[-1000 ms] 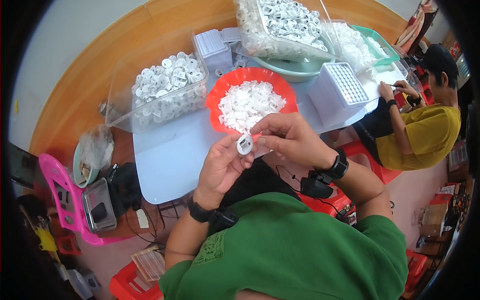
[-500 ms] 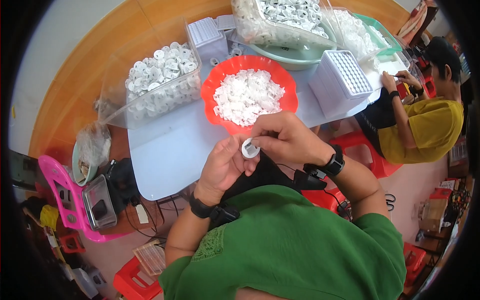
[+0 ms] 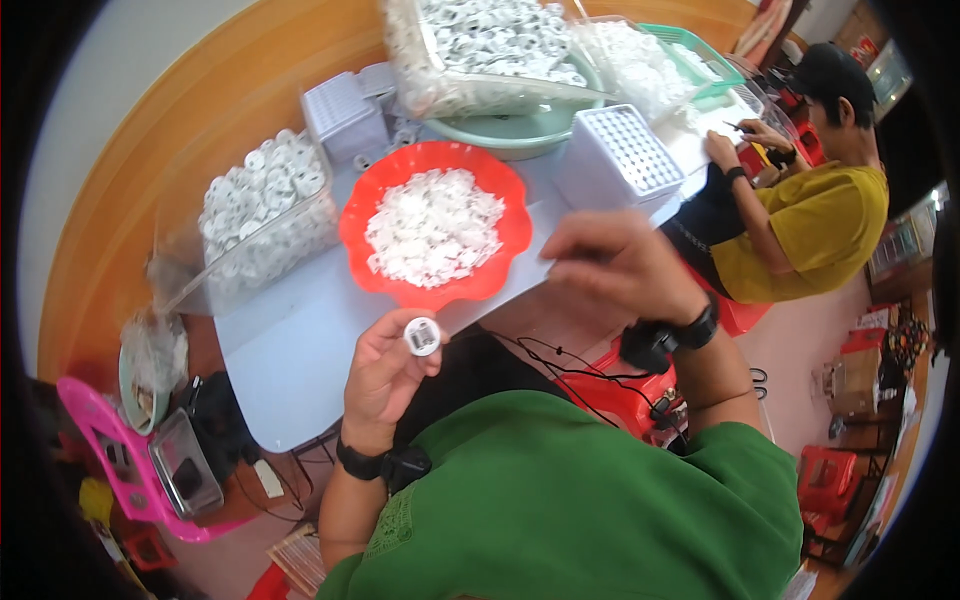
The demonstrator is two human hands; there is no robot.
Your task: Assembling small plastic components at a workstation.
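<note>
My left hand [image 3: 385,372] pinches a small round white plastic part [image 3: 422,336] between thumb and fingertips. The part's face is turned up and shows a dark grey, roughly square middle. To the right, apart from the part, my right hand [image 3: 625,265] hovers past the table's front edge. It is smeared by motion, so whether anything is between its fingertips does not show. Just beyond my left hand stands a red wavy-rimmed bowl [image 3: 352,225], heaped with small white pieces [image 3: 435,225].
A clear bin [image 3: 195,290] of round white parts stands left on the pale blue table [image 3: 265,345]. Another full clear bin [image 3: 420,95] rests on a green basin [image 3: 515,145] behind. A white box with a holed top [image 3: 590,185] stands right. A co-worker in yellow [image 3: 815,225] sits beyond.
My right hand has left the round part and moved to the right. My left hand keeps the part, its face now showing more fully. The whole view has shifted.
</note>
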